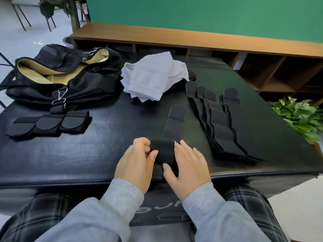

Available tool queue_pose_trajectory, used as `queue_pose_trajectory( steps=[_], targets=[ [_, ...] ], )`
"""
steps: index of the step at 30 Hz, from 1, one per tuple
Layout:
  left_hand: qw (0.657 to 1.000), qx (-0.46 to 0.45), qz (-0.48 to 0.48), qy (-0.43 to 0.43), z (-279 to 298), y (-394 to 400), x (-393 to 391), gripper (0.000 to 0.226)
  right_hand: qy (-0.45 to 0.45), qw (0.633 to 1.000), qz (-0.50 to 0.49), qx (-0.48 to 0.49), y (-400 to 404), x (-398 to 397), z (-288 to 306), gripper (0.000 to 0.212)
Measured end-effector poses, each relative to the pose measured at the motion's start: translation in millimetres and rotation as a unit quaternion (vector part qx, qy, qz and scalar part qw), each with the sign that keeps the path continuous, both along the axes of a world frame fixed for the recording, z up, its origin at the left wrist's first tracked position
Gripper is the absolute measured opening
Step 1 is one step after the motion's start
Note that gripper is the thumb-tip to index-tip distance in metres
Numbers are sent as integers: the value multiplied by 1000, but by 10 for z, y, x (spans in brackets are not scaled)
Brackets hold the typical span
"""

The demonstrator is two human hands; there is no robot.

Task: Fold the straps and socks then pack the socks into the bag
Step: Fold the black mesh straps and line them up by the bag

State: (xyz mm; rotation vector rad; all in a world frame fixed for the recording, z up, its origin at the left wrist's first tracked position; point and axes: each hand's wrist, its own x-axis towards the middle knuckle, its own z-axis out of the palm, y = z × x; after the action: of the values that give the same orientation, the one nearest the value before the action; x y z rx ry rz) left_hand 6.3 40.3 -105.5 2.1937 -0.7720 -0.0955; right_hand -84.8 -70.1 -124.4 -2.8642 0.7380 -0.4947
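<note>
A black perforated strap point(172, 127) lies on the black padded table point(87, 154), its near end rolled over. My left hand point(136, 161) pinches that rolled end from the left, and my right hand point(185, 165) holds it from the right with thumb beneath. Several flat straps point(225, 123) lie fanned out to the right. Three folded straps point(50, 124) sit in a row at the left. White socks point(153, 79) are piled at the back centre. An open black bag point(57, 79) with beige lining lies at the back left.
A low wooden shelf point(209, 42) runs behind the table under a green wall. A leafy plant point(300, 117) stands off the table's right edge. Chair legs and a plant pot are at the far left back.
</note>
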Motion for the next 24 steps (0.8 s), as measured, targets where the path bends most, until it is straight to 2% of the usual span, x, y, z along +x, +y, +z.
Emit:
queue_pose_trajectory(
  steps=[3,5,11,18,24],
  targets=[
    [999,8,15,-32,-11,-20,-14,25,6,1000,4,7,-3,2,-20,57],
    [998,12,8,-57,-14,-16,-19,19,-2,1000,-4,10,-2,9,-9,59],
    [968,57,-35,-243,-196,-10,3,28,-48,998,-21,40,38,16,-27,76],
    [970,71,9,-232,-183,-26,-37,37,-53,998,-22,-7,18,17,-47,55],
    [974,82,26,-210,-190,-32,-15,55,-123,992,11,36,-5,-12,-15,37]
  ],
)
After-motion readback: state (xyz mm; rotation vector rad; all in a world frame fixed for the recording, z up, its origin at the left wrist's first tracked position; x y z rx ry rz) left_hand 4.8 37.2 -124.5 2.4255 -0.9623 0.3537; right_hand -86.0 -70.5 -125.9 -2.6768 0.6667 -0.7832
